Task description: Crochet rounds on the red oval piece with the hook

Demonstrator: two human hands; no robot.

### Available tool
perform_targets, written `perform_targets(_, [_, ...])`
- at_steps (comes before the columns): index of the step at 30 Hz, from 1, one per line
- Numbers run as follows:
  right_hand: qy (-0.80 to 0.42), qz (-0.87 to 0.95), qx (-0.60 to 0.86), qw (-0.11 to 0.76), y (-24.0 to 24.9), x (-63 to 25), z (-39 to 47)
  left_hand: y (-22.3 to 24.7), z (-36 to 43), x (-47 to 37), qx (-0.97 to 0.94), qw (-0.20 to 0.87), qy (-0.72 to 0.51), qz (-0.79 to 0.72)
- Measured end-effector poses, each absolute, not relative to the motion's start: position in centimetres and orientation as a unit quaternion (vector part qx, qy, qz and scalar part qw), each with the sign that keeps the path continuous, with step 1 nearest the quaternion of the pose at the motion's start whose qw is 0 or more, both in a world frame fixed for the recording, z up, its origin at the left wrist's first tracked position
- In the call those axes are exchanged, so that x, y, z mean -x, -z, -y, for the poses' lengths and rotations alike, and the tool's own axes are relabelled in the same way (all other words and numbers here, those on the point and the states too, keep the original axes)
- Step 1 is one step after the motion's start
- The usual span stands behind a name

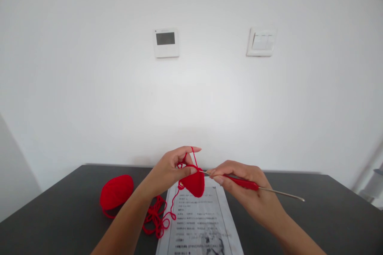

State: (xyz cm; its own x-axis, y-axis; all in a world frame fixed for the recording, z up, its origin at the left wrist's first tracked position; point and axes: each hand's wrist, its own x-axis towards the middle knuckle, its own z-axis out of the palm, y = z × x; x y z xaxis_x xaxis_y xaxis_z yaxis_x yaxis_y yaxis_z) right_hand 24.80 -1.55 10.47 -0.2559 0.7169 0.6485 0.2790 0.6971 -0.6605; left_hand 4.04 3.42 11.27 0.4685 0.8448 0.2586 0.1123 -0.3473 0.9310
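Observation:
My left hand (pixel 176 167) pinches the upper edge of a small red crocheted piece (pixel 196 184), its index finger stretched out with red yarn looped over it. My right hand (pixel 239 179) is closed round the red handle of a crochet hook (pixel 243 183). The hook's thin metal tip meets the top edge of the red piece beside my left thumb, and its other metal end points out to the right. Loose red yarn (pixel 155 217) trails down from the left hand and lies in a tangle beside the printed sheet.
A red yarn ball (pixel 116 193) lies on the dark table (pixel 74 207) at the left. Under the hands is a printed sheet (pixel 197 223). A thermostat (pixel 166 43) and a switch panel (pixel 261 42) are on the white wall behind.

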Motion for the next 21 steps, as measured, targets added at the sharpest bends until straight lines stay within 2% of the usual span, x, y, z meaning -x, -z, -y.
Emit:
perform_targets(4, [-0.27, 0.728, 0.281, 0.564, -10.3, -24.4, 1.4, -11.8, -3.0, -4.1, -0.682, 0.544, -0.386, -0.299])
perform_targets(8, [-0.2, 0.76, 0.197, 0.586, -10.0, -24.3, 1.3, -12.1, -2.6, -4.0, -0.665, 0.588, -0.371, -0.272])
perform_targets(15, [-0.036, 0.835, 0.166, 0.523, -10.5, -24.5, 1.1, -12.3, -2.1, -4.2, -0.654, 0.625, -0.344, -0.252])
perform_targets(21, [-0.016, 0.851, 0.147, 0.503, -10.7, -24.1, 0.9, -12.1, -2.0, -4.4, -0.66, 0.609, -0.346, -0.27])
